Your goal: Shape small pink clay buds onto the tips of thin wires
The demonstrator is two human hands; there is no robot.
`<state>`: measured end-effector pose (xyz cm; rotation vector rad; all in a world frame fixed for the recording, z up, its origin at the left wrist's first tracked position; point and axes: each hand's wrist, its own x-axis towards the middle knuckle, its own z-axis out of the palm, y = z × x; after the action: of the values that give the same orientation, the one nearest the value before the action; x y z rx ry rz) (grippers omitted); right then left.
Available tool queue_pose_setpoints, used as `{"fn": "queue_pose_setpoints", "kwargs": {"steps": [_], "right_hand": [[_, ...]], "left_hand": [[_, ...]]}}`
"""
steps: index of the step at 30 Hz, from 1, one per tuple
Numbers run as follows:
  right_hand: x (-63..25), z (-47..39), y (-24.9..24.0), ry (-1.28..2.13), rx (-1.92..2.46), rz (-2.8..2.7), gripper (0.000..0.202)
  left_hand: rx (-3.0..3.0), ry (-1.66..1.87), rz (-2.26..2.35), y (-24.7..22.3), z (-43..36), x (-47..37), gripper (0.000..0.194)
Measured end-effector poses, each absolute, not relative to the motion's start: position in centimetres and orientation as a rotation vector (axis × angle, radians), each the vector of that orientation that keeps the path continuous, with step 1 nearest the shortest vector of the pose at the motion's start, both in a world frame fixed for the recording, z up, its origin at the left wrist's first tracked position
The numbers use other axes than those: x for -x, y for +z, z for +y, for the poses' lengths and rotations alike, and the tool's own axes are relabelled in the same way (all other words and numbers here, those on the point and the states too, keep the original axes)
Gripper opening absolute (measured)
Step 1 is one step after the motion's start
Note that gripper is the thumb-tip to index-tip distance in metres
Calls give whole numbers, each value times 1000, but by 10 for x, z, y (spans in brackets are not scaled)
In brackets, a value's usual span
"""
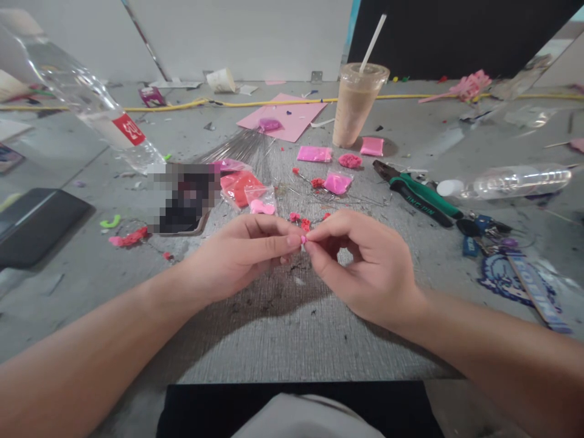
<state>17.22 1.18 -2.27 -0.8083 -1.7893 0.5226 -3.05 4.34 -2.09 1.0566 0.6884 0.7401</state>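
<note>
Pinched between the fingertips of both hands is a small pink piece (303, 239), at the middle of the view above the grey table (274, 340). My left hand (255, 246) closes on it from the left, thumb against fingers. From the right, my right hand (365, 261) holds it between thumb and index finger. Just beyond the fingertips lie small red pieces (305, 225). A clear bag with pink material (262, 201) and a bag of red material (239, 187) lie behind my left hand.
A drink cup with a straw (356, 106) stands at the back. Green-handled pliers (417, 194), a plastic bottle (515, 181) and keys (490, 228) lie right. A tall bottle (91, 97), a phone (187, 201) and a black case (41, 225) are left. Thin wires (246, 146) spread behind.
</note>
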Motion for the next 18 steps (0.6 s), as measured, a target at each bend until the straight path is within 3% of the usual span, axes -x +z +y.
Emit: {"fn": "queue_pose_setpoints", "kwargs": {"steps": [18], "right_hand": [[-172, 14, -24, 372, 774, -1854, 10]], "left_hand": [[-1132, 724, 731, -20, 43, 32, 16]]}}
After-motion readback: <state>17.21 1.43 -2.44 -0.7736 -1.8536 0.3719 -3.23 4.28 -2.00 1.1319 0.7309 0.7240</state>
